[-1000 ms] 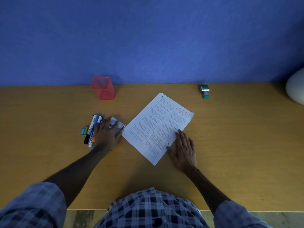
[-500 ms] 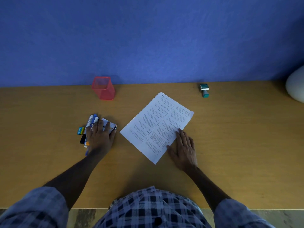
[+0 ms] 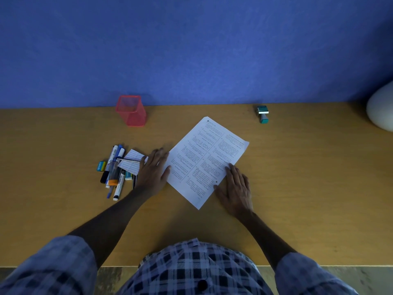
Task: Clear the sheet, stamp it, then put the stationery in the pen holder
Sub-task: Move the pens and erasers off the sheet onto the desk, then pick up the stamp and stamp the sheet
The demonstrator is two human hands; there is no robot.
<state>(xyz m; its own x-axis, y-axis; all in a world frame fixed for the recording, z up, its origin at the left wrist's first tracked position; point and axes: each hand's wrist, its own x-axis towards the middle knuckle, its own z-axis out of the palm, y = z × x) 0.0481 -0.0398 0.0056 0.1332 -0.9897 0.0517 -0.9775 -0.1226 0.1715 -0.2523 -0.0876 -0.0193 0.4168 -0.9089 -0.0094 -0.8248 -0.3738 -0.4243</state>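
A printed sheet [image 3: 209, 158] lies tilted in the middle of the wooden table [image 3: 297, 177] with nothing on it but my hands. My left hand [image 3: 154, 169] rests flat and empty, its fingers spread, touching the sheet's left edge. My right hand [image 3: 236, 188] presses flat on the sheet's lower right edge. To the left lies a pile of pens and markers [image 3: 114, 171], a small lined note [image 3: 132, 161] and an eraser [image 3: 100, 166]. A red mesh pen holder [image 3: 131, 110] stands by the wall. A teal stamp [image 3: 263, 113] sits at the back right.
A blue wall runs along the back of the table. A white rounded object [image 3: 381, 109] sits at the far right edge. My checked shirt fills the bottom of the view at the table's front edge.
My left hand has left the stationery pile and slid right to the sheet's left edge. The pile now lies uncovered. My right hand and the sheet stay where they were.
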